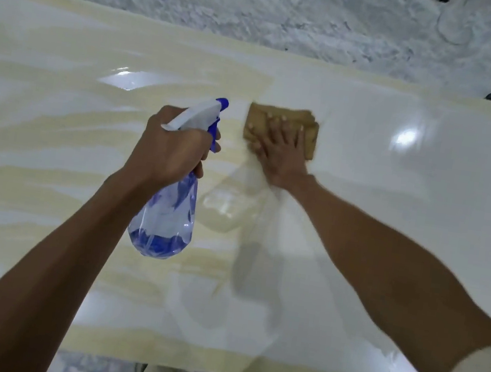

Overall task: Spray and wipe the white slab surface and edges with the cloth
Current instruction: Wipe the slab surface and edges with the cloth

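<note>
In the head view, the left hand [174,141] grips the spray bottle [168,209] above the white slab [392,206], while the right hand [281,149] presses flat-fingered on the cloth [281,124] near centre. From nine o'clock yellowish streaks remain; toward three o'clock the slab looks clean. Roughly half seems wiped, edges apparently pending.

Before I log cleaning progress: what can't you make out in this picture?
Head view only:
- Slab left end: cut off by the frame edge.
- Surface under the cloth: hidden by the cloth and the right hand.
- Spray bottle neck: hidden by the left hand grip.
</note>
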